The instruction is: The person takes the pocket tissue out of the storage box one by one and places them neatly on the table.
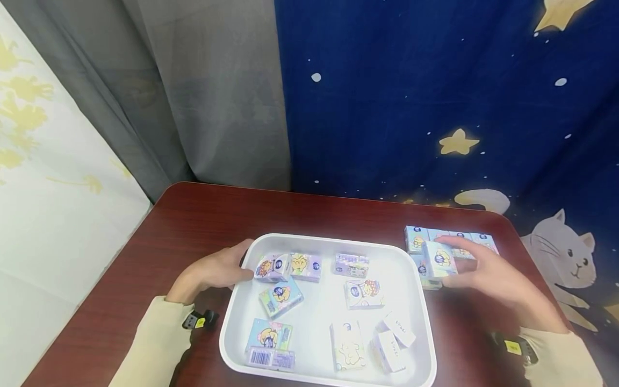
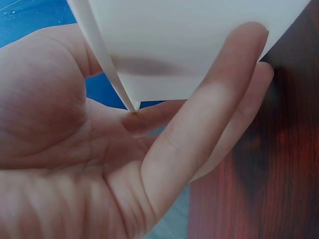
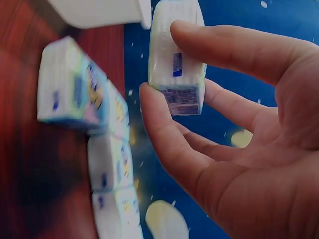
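My left hand is at the left side of a white tray, gripping its rim. In the left wrist view its fingers lie along the tray's outer wall. Off the tray's right side, my right hand pinches a small light-blue tissue pack between thumb and fingers. The held pack shows its white side in the right wrist view. Beneath it another blue pack lies on the table, and a row of similar packs stands just behind, partly covered by the hand.
Inside the tray lie several purple, white and green-blue packs, including a purple one, a green-blue one and a white one. The dark red table ends at a grey curtain and a blue curtain.
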The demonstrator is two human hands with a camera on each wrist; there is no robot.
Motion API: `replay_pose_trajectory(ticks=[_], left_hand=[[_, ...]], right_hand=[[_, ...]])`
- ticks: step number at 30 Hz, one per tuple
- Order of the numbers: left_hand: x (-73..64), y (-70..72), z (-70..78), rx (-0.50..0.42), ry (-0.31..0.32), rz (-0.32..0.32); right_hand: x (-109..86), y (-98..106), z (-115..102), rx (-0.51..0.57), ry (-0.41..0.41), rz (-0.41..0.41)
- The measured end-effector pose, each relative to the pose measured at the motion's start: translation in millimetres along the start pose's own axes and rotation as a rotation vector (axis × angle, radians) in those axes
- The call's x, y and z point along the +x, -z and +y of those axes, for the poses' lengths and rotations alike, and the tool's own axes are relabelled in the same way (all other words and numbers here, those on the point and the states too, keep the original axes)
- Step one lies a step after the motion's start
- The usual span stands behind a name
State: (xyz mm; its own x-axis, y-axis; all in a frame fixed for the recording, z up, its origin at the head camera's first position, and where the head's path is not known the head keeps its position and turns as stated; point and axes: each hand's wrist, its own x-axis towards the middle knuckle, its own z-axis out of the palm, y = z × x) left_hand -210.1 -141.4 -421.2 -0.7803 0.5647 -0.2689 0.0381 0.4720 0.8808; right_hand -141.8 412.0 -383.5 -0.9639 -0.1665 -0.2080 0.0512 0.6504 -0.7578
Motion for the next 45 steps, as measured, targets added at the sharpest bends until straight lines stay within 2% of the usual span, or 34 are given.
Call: replay_pose_trajectory(ticks=[7, 12, 17, 25, 45], left_hand=[[-1.7, -1.0, 0.9, -0.006, 0.005, 0.002], [-1.1, -0.2, -0.5, 0.007, 0.013, 0.002], [-1.7, -0.3, -0.5, 0.012, 0.019, 0.006], [-4.0, -1.5, -0.6, 0.003, 0.009, 0.009], [0.2, -0.3, 0.0, -0.017, 0.012, 0.006]], right_hand=[[-6.5, 4, 29, 0.017, -0.027, 0.013], [-7.3, 5, 39, -0.085, -0.084, 0.022], [-5.7, 3, 47, -0.225, -0.070, 0.068], [0.1, -4, 54, -0.341, -0.039, 0.112], [8.6, -9, 55, -0.407, -0.024, 0.125]])
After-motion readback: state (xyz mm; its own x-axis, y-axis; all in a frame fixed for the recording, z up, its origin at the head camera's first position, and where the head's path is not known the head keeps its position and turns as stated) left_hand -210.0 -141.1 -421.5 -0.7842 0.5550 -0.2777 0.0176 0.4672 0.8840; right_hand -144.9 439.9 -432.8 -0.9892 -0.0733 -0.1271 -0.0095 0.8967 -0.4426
